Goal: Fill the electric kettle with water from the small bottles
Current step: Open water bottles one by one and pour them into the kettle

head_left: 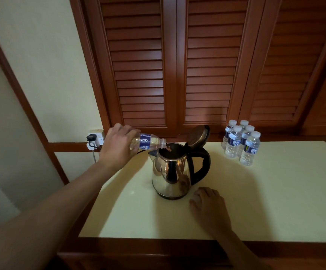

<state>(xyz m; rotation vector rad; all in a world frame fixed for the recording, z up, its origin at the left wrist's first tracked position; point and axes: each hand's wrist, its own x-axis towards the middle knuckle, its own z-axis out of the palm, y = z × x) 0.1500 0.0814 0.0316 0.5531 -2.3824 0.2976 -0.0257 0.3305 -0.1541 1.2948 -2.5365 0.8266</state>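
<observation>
– Kettle [171, 172] first: where does it stand?
– On the pale tabletop [275, 191], left of its middle, upright, with the spout [152, 153] to the left and the black handle [204, 164] to the right. Its lid [198, 136] is swung up and back, so the top is open.
– And the bottle?
– The left hand [119, 145] holds a bottle [148, 142] by its base end, fingers wrapped round it. It lies nearly level and uncapped, neck slightly down, mouth just over the kettle's rim at the back left.
– Water coming out?
– A thin streak shows between mouth and rim; it is too small to call.
– Right hand?
– The right hand [209, 205] rests palm down on the tabletop just beside the kettle's base, at the front right. The fingers are bent; whether they hold anything I cannot tell.
– Other bottles?
– A tight cluster of bottles [240, 143] stands at the back right, well apart from the kettle. 5 white caps show.
– Behind?
– Brown louvred doors [177, 65]. At the left is a wall socket [98, 138] with a black plug [90, 137] in it.
</observation>
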